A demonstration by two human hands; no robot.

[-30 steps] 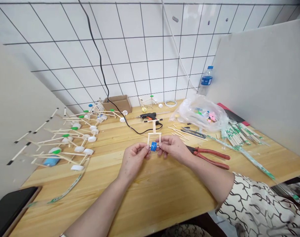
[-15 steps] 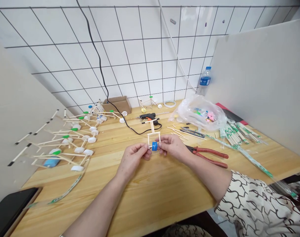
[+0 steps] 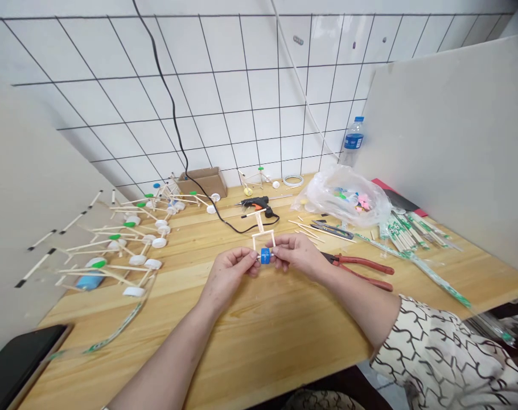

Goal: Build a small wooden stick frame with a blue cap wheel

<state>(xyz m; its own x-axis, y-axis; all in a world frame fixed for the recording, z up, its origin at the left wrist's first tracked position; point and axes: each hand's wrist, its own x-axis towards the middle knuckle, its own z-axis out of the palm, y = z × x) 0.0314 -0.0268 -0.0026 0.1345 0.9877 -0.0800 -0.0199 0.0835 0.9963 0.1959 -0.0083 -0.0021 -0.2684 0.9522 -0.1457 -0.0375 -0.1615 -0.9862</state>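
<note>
Two bare hands meet over the middle of the wooden table (image 3: 284,336), holding a small stick frame (image 3: 265,233) between them. A blue wheel (image 3: 265,255) sits at the near end of the frame, between its two legs, with pale marks on its rim. The left hand (image 3: 230,276) pinches the left side beside the wheel between thumb and forefinger; the right hand (image 3: 297,254) pinches the other side, its fingers closed on the end there and its thumb near the wheel.

Just beyond the frame lies a glue gun (image 3: 258,202), and a black cord (image 3: 173,108) runs down the tiled wall to the tabletop. Right of the frame are loose sticks (image 3: 311,231), snips (image 3: 336,230) and red-handled pliers (image 3: 365,266), the latter near the right forearm. Behind these, a clear bag (image 3: 312,196) shows coloured pieces through its plastic.

Packed chopsticks (image 3: 406,230) in green-printed wrappers lie at the right, and a bottle (image 3: 353,140) with a blue label and blue cap stands by the wall. The label and wrappers clearly carry print, but it seems too small here to read.

Several stick models (image 3: 114,237) with white wheels and green tops line the left side, near a dark phone (image 3: 26,364) at the corner.
</note>
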